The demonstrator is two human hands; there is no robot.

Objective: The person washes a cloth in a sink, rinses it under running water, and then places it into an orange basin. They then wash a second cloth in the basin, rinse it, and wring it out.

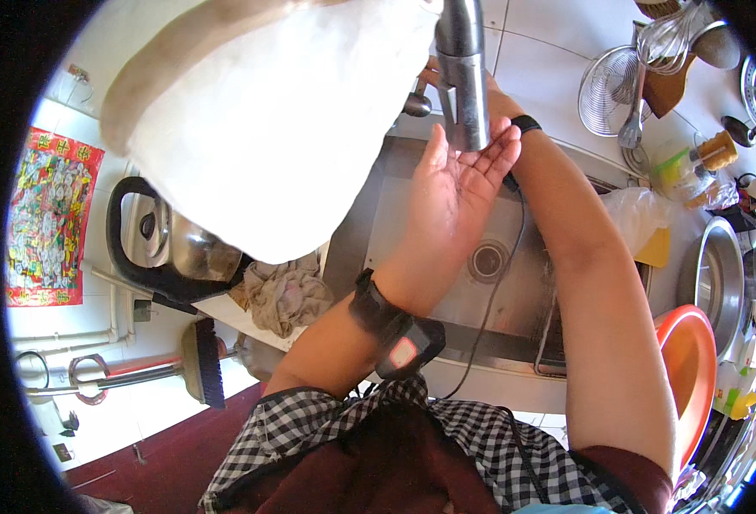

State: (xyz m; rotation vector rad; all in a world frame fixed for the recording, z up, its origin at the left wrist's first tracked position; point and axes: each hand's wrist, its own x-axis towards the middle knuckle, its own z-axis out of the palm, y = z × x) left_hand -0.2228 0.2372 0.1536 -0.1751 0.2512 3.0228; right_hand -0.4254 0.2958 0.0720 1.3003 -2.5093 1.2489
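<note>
My left hand (458, 177) is palm up with its fingers slightly curled, just under the spout of a metal faucet (468, 103). It holds nothing, and its palm looks wet. Behind the faucet is my right hand (430, 72), mostly hidden, its fingertips close to a metal tap handle (418, 105). Whether it grips the handle cannot be made out. Below both hands lies a stainless steel sink (410, 205) with a round drain (488, 261). A black strap with a device (410, 347) is on my left wrist, and a black band (526, 123) circles my right.
A large overexposed white object (269, 128) blocks the upper left. Left of the sink are a crumpled cloth (288, 292) and a metal kettle (201, 247). An orange basin (686, 372) and a metal basin (715, 289) stand right. Strainers (609, 90) hang behind. A thin cable (503, 283) crosses the sink.
</note>
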